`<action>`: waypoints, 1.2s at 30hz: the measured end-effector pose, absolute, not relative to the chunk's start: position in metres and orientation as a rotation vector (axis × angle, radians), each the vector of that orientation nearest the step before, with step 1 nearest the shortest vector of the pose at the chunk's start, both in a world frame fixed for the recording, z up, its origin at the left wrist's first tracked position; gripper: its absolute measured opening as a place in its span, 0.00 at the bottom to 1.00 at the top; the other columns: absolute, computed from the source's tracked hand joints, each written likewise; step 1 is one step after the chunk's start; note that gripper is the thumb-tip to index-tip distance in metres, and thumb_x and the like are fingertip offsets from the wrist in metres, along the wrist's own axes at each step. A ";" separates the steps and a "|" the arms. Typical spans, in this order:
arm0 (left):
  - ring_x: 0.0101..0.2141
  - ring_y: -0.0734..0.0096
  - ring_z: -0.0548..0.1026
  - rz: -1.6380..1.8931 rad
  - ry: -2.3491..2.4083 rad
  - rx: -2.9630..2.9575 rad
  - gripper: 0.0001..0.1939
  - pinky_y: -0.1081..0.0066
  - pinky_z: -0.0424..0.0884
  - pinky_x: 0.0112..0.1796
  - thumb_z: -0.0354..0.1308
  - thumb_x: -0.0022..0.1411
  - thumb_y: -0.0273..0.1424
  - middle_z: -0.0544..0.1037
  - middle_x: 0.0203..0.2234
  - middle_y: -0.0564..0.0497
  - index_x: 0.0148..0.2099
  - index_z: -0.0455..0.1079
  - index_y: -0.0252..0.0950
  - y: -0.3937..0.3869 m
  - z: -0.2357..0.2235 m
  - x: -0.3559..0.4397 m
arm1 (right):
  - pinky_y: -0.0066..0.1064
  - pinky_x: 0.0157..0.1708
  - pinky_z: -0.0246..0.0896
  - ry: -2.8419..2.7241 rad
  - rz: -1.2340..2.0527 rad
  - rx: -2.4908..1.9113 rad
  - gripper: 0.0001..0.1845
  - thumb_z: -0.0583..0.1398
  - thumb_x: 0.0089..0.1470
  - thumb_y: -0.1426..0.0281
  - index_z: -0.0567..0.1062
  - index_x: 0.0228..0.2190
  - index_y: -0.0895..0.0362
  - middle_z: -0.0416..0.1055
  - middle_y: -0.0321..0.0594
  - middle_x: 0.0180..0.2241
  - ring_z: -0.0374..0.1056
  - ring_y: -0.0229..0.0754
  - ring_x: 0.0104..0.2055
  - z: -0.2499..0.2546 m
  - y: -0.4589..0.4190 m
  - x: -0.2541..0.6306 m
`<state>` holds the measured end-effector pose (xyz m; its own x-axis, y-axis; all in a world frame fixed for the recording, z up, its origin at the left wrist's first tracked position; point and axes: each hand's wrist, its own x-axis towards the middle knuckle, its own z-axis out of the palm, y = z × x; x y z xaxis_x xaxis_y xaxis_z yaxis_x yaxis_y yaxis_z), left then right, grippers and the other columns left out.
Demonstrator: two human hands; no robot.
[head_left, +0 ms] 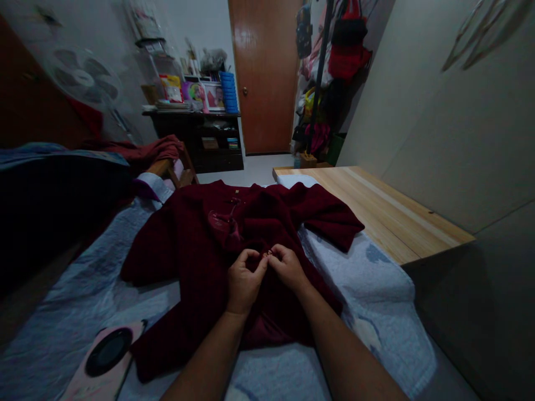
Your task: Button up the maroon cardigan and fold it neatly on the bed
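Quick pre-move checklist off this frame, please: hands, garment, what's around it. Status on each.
1. Left hand on the maroon garment: ok, thumb and finger pinched at its lower front.
2. Right hand on it too: ok, pinching right beside the left.
3. Small shiny detail between the fingertips identified: cannot tell, too small and partly covered.
4. Garment smooth: not ok, folds bunch around the hands.
5. Garment supported: ok, spread over the blue-grey quilted cover.
6. Pink flat item clear of the nearby sleeve: cannot tell, edges too close.
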<state>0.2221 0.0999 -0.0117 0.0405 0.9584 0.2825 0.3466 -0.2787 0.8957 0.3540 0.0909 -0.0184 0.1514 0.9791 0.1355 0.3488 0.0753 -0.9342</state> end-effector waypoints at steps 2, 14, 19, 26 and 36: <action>0.29 0.71 0.73 1.245 1.323 1.771 0.08 0.73 0.67 0.34 0.59 0.55 0.37 0.75 0.27 0.54 0.34 0.69 0.37 0.100 -0.013 0.222 | 0.26 0.29 0.53 -1.327 0.893 -1.336 0.06 0.56 0.47 0.66 0.68 0.24 0.56 0.63 0.32 0.23 0.58 0.36 0.27 -0.018 0.091 0.356; 0.29 0.71 0.72 1.234 1.235 1.780 0.06 0.73 0.66 0.34 0.54 0.58 0.33 0.75 0.27 0.54 0.35 0.70 0.36 0.093 -0.012 0.215 | 0.26 0.27 0.49 -1.333 0.839 -1.315 0.08 0.56 0.47 0.67 0.62 0.20 0.55 0.55 0.29 0.20 0.51 0.34 0.25 -0.015 0.085 0.356; 0.32 0.69 0.74 1.249 1.196 1.799 0.06 0.73 0.67 0.37 0.55 0.58 0.32 0.76 0.29 0.53 0.36 0.70 0.36 0.094 -0.009 0.217 | 0.27 0.27 0.49 -1.394 0.807 -1.308 0.08 0.55 0.46 0.68 0.61 0.20 0.55 0.55 0.29 0.20 0.51 0.34 0.25 -0.013 0.084 0.355; 0.32 0.71 0.72 1.172 1.114 1.765 0.05 0.74 0.66 0.36 0.52 0.57 0.29 0.74 0.28 0.55 0.34 0.69 0.37 0.094 -0.008 0.217 | 0.27 0.28 0.49 -1.428 0.798 -1.294 0.06 0.54 0.46 0.69 0.62 0.22 0.55 0.56 0.30 0.21 0.53 0.34 0.26 -0.013 0.084 0.356; 0.30 0.72 0.68 1.179 1.078 1.596 0.04 0.75 0.64 0.34 0.52 0.55 0.29 0.71 0.26 0.56 0.32 0.67 0.37 0.097 -0.011 0.215 | 0.26 0.27 0.47 -1.548 0.662 -1.329 0.06 0.53 0.46 0.71 0.59 0.21 0.55 0.54 0.29 0.21 0.52 0.34 0.25 -0.016 0.083 0.354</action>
